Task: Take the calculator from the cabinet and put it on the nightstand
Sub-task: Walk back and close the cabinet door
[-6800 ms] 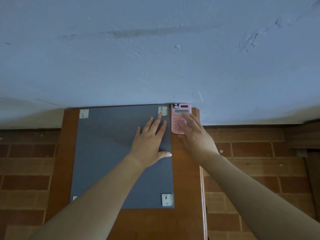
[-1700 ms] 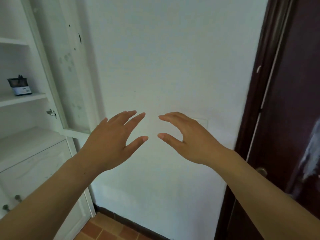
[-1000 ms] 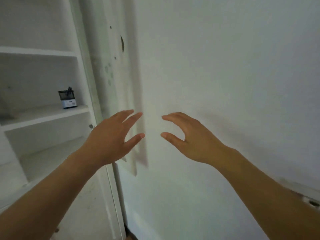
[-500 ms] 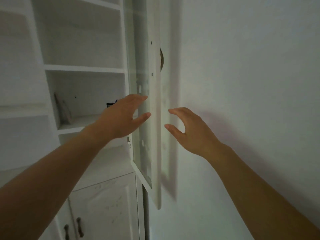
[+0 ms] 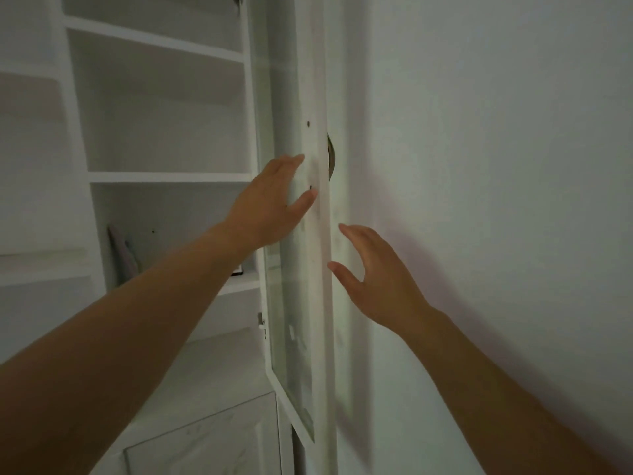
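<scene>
Hands first: our right hand (image 5: 375,279) hovers loose and empty by the plain white wall (image 5: 496,200); our left hand (image 5: 274,207), spread wide, rests on the edge of the white glass-paned cabinet door (image 5: 315,97). No calculator in view now. Half a second ago the left hand was short of that door; much earlier, the calculator lay on the nightstand.

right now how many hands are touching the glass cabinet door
1. The left hand lies against the inner side of the open glass door near its edge. The right hand hovers open just off the door's outer side, not touching.
</scene>
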`<action>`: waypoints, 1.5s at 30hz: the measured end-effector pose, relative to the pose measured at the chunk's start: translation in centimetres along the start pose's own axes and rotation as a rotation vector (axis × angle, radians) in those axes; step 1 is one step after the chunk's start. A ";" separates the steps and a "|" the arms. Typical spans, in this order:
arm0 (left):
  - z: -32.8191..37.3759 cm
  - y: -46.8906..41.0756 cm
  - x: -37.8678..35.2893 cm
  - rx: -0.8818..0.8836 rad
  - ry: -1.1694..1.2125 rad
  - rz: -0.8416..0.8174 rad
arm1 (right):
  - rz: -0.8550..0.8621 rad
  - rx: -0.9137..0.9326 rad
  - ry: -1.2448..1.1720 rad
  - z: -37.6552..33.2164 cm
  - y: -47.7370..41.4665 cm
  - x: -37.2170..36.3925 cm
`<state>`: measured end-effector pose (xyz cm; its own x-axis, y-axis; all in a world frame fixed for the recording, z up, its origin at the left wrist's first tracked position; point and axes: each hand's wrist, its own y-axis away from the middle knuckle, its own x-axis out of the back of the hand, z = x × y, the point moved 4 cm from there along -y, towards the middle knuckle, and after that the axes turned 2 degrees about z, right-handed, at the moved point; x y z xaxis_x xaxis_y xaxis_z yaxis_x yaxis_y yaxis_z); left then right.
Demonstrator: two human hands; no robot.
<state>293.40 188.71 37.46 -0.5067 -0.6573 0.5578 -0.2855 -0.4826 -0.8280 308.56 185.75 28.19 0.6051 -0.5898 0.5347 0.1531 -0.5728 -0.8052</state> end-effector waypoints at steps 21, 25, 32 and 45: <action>-0.5 -3.5 -4.3 -0.048 0.154 0.009 | -0.002 -0.058 -0.209 2.3 -1.4 -5.2; -0.7 -3.3 -4.1 -0.040 0.194 0.011 | 0.001 -0.043 -0.278 2.5 -1.4 -5.8; -2.9 -2.2 -2.3 -0.045 0.243 0.016 | -0.056 -0.016 -0.452 1.1 -1.5 -7.3; -8.6 2.2 3.1 0.025 0.224 0.125 | -0.092 0.141 -0.635 -4.4 -2.6 -12.9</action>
<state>284.21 190.59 36.81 -0.7050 -0.5699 0.4221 -0.1901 -0.4215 -0.8867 296.93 192.29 24.51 0.9216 -0.0663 0.3825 0.3012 -0.4994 -0.8123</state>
